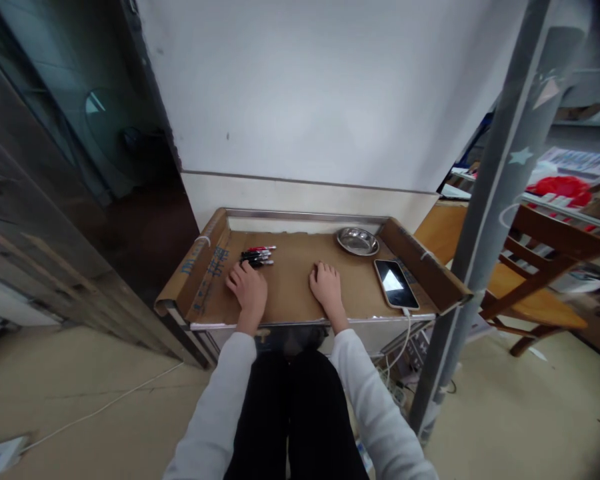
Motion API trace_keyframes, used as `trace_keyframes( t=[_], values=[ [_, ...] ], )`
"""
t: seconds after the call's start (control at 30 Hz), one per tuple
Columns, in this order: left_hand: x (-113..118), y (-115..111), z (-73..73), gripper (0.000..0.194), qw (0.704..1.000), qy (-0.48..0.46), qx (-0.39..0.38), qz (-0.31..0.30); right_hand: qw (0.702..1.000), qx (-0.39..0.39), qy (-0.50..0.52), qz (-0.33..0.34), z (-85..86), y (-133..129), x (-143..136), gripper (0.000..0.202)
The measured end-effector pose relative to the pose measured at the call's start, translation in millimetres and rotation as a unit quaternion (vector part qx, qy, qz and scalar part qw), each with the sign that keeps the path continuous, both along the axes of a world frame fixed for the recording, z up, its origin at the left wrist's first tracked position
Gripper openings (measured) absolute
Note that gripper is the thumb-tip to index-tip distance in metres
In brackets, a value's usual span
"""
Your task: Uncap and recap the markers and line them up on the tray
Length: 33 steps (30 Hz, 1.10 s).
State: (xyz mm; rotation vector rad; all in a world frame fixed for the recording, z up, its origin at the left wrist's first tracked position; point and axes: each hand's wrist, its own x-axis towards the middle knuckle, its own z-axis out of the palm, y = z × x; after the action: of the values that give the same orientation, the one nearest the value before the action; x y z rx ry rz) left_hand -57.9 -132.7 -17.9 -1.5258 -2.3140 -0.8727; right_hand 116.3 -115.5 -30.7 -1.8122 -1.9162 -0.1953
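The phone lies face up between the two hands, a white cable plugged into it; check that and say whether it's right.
Wrong place: the head view shows the phone right of the right hand, not between it and the left hand. It does lie face up, a white cable plugged into it.

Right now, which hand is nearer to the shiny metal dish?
Right. The right hand lies on the near side of the metal dish, to its left; the left hand is farther left, by the pens.

Cardboard-lined table [293, 287] with clustered pens [258, 255], shallow metal bowl [358, 241] and cabled phone [396, 285].
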Motion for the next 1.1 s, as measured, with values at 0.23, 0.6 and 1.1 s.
trace_keyframes(
  t=[0.23, 0.6, 1.1],
  values=[
    [4, 4, -0.3, 0.024, 0.993, 0.057, -0.058, -0.086, 0.997, 0.029, 0.056, 0.033, 3.8, 21, -1, 0.027],
    [42, 78, 2.0, 0.037, 0.872, -0.169, 0.138, -0.439, 0.687, -0.136, 0.690, 0.185, 9.6, 72, 4, 0.015],
    [39, 83, 7.9, 0.036, 0.796, -0.357, 0.238, -0.426, 0.436, -0.263, 0.832, 0.219, 20.4, 65, 11, 0.021]
  ],
)
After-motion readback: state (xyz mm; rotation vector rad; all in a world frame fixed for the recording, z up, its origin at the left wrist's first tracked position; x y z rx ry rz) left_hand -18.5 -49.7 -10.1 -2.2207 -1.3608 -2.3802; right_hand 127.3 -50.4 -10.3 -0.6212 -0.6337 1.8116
